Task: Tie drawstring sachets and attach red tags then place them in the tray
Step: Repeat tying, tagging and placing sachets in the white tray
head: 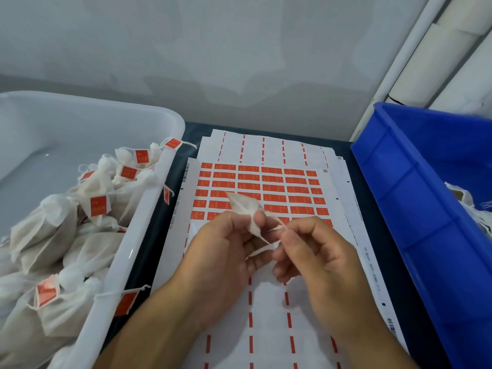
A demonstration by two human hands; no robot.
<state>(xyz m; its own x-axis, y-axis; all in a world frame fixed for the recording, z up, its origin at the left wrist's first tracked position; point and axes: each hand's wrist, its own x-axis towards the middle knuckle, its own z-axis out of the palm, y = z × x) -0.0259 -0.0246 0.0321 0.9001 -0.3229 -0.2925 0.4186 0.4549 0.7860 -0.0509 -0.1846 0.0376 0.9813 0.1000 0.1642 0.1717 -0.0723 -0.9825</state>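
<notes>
My left hand (226,249) grips a small white drawstring sachet (243,206) by its gathered neck, its body pointing up and away over the sticker sheet. My right hand (314,251) pinches the sachet's white drawstring (277,227) just right of the neck; loose string ends hang between the two hands. Under the hands lies a sheet of red tag stickers (274,189) in rows. The white tray (149,206) on the left holds several tied sachets with red tags (99,206).
A blue bin (415,198) stands at the right with white sachets (468,201) showing at its far edge. More sticker backing sheets (266,147) are stacked under the top one on a dark table. A grey wall stands behind.
</notes>
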